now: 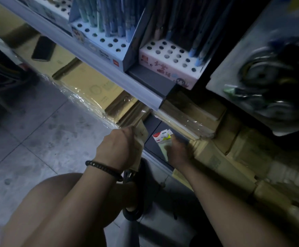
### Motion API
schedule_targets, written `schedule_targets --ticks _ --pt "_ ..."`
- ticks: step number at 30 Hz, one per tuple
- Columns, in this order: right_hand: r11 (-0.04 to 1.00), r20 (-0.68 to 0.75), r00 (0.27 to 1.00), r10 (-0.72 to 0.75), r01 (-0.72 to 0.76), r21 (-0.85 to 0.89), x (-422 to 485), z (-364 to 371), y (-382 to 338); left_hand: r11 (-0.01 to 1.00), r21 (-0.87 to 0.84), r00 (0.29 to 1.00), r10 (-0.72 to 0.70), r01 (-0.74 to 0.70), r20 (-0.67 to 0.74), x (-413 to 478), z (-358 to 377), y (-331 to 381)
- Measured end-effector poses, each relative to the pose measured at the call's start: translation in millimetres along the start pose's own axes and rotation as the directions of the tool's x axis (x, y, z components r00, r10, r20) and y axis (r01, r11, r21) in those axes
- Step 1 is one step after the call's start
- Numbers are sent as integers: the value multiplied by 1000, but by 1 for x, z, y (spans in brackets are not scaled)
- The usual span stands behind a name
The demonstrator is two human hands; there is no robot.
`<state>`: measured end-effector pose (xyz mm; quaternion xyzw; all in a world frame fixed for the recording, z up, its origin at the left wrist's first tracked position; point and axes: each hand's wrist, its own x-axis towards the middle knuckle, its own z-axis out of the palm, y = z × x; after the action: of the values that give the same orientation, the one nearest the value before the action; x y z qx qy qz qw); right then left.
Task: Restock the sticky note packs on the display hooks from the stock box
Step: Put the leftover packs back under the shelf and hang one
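Yellow sticky note pack (pixel 163 139), just one, its red-and-white header unreadable, sat pinched in my right hand (pixel 178 152) over the dark lower shelf (pixel 151 139); my left hand (pixel 117 148) gripped one cardboard box flap (pixel 142 134).

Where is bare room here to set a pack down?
Bare: grey tiled floor left of the left hand; a dark grey shelf strip between it and the right hand. Crowded: plastic-wrapped tan cardboard packs along the lower shelf.

Both bare forearms reach forward, side by side. The left hand (pixel 117 148), back up, curls round the stock box (pixel 143 135); just right, the blurred right hand (pixel 179 153) grips a sticky note pack (pixel 163 138).
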<state>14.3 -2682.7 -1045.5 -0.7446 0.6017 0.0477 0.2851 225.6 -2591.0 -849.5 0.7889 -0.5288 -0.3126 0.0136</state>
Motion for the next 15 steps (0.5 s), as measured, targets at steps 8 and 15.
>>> schedule_targets --ticks 8,15 --pt "451 74 992 107 -114 885 -157 -94 -40 993 -112 998 45 -40 42 -20 -8 6" --pt "520 -183 979 87 113 847 -263 -151 -33 803 -550 951 307 -231 49 -98 -26 43"
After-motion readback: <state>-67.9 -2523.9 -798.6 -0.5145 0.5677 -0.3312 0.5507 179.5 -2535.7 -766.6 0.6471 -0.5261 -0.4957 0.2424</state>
